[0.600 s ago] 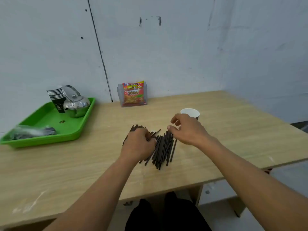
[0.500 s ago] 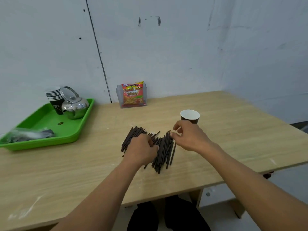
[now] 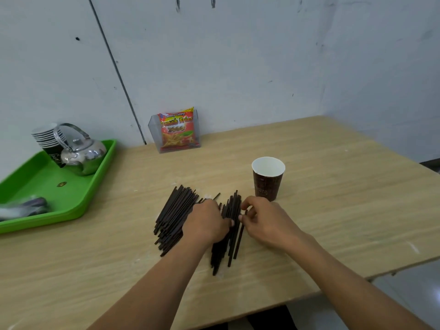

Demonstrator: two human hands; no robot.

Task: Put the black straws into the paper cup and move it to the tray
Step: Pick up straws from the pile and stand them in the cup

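Changed: the right hand point(image 3: 266, 222) has drawn back from the cup toward the near edge, so the cup now shows whole. The left hand point(image 3: 206, 225) stays on the pile, and no straw has left the worktop point(image 3: 345, 186).
Left hand: back up, fingers curled down over the middle of the thin black straws point(image 3: 176, 215); it seems to grip a bunch, though the fingertips are hidden.
Right hand: thumb and forefinger pinch at the right side of the pile, the other fingers curled.
Straws: all lie flat in two loose bunches mid-worktop, nearer the near edge.
Done: nothing beyond gathering, by my reading.
Left: lift the straws, stand them in the cup, then carry the cup to the tray.
Cup: the brown paper cup with a white inside point(image 3: 268, 178) stands upright just beyond the right hand, toward the far edge; it is empty.
Tray: the green plastic tray point(image 3: 104, 167) sits at the left edge, well apart from the cup. It holds a shiny metal kettle point(image 3: 82, 153), a stack of dark paper cups point(image 3: 47, 141) behind the kettle, and a clear-wrapped bundle point(image 3: 21, 208) whose contents I cannot make out.
Holder: a clear plastic stand point(image 3: 152, 129) at the far edge holds a red snack packet point(image 3: 177, 131).
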